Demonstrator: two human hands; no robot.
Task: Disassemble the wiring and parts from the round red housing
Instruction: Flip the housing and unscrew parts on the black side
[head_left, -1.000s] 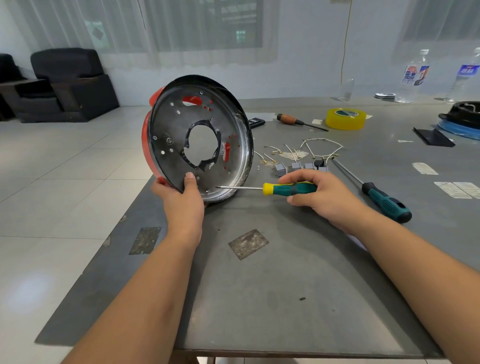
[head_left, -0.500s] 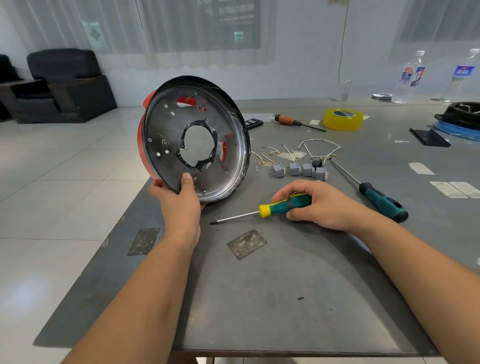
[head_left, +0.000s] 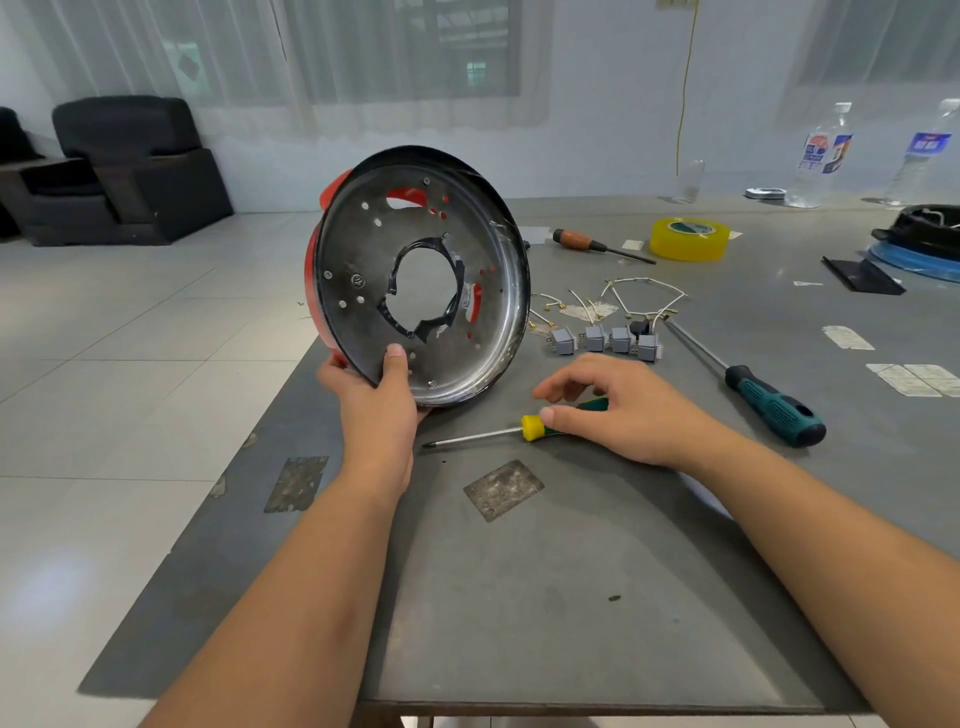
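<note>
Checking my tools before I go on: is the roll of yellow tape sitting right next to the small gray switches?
No: the yellow tape roll lies far back on the table, well apart from the gray switches.

Soft daylight comes through the curtained windows ahead, bright and even. The tiled floor shows pale glare, shadows on the grey table stay faint, and straight lines bow toward the edges.

A roll of yellow tape sat at the table's one o'clock, two water bottles beyond; a black armchair stood at ten o'clock.
</note>
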